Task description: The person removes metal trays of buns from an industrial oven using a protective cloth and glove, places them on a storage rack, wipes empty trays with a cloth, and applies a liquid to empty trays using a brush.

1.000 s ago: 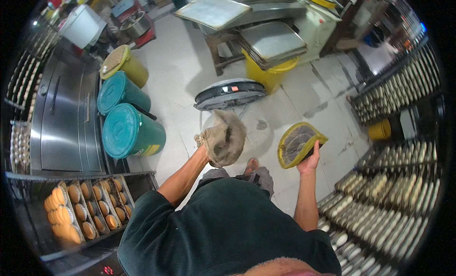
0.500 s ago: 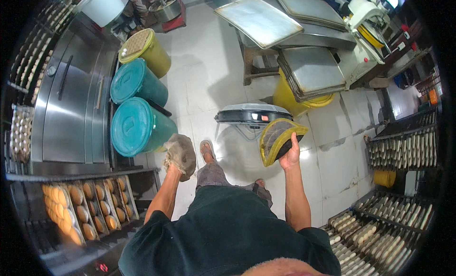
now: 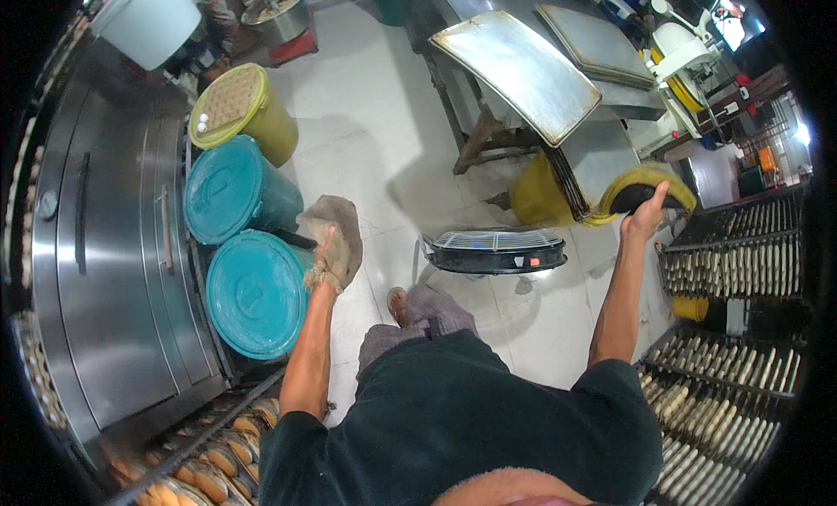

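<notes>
My left hand (image 3: pixel 324 264) is low in front of me at the left, beside the nearer teal lidded drum. It is wrapped in a worn brown cloth (image 3: pixel 343 230) that hides most of its fingers. Stretched out to the right, my right hand (image 3: pixel 647 217) grips a curved, folded pad (image 3: pixel 670 178) with a yellow border and a dark middle, thumb pressed on the edge. That pad is somewhat blurred and is in front of the near corner of the stacked metal trays (image 3: pixel 602 153).
Two teal drums (image 3: pixel 255 297) and a yellow drum (image 3: pixel 288 122) with an egg tray line the left, beside a steel oven (image 3: pixel 113 244). A black fan (image 3: pixel 499 255) lies on the floor ahead. Baked rolls (image 3: pixel 209 475) are lower left; racks of pale dough sticks (image 3: pixel 732 271) stand right.
I have turned and stepped forward, so the drums and fan appear nearer. My right hand has swung out rightward with the pad, toward the stacked trays. The left hand keeps the cloth.
</notes>
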The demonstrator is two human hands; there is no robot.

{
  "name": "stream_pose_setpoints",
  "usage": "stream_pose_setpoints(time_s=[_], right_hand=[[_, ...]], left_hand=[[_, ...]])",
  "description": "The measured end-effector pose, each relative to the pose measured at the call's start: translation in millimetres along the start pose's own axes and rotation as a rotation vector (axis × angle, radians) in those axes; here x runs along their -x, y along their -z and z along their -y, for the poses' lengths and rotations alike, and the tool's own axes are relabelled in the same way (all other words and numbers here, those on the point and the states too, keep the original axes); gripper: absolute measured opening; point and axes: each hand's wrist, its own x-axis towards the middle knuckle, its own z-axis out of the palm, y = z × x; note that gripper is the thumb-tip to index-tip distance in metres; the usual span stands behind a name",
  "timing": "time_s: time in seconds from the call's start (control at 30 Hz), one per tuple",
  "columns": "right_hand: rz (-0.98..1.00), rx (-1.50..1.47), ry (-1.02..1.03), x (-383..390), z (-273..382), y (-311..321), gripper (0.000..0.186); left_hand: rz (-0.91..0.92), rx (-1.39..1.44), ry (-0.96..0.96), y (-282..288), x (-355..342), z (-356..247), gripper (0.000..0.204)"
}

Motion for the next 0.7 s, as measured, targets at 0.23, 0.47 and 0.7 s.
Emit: stream_pose_setpoints(time_s=[0.23, 0.47, 0.7], right_hand=[[-0.04, 0.702, 0.418, -56.7, -12.1, -97.1, 0.058], [0.47, 1.408, 0.01, -104.7, -162.2, -195.6, 0.057], [0.6, 1.503, 0.241, -107.6, -211.6, -209.8, 0.068]], left_hand=[[-0.017, -0.399, -0.044, -69.2, -32.6, -93.6, 0.054], [0.162, -0.452, -0.295, -185.8, -174.4, -210.9, 0.061], [0.532, -0.65, -0.164, -391.3, -330.9, -295.7, 0.071]])
